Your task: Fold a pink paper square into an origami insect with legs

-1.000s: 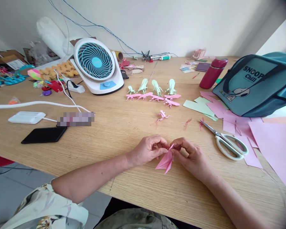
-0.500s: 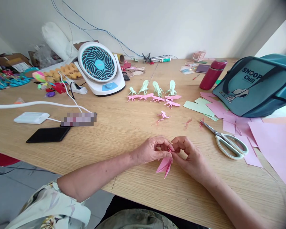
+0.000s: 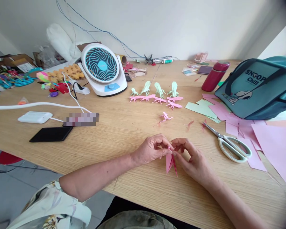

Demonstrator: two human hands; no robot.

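Observation:
A folded piece of pink paper [image 3: 171, 163] is pinched between my two hands above the near part of the table [image 3: 143, 178]. My left hand [image 3: 154, 148] grips its upper end with thumb and fingertips. From the other side, the thumb and index finger of my right hand [image 3: 190, 157] close on the same end. Pointed flaps of the paper hang below the fingers; its top is partly hidden by them. Beyond my hands stands a small pink origami figure [image 3: 165, 117] with thin legs. Behind it are pink origami insects [image 3: 154, 99] and pale green ones [image 3: 159, 90] in rows.
White-handled scissors [image 3: 231, 146] lie open to the right, beside pink sheets [image 3: 276, 149] and green strips [image 3: 202, 109]. A red bottle [image 3: 215, 76] and a teal bag [image 3: 257, 89] stand behind them. To the left are a fan [image 3: 102, 68], a black phone [image 3: 51, 134] and a white cable [image 3: 38, 104].
The folded paper has turned between my fingers, so its flaps now point more straight down and look narrower. Both hands keep their pinch. The whole view has shifted slightly.

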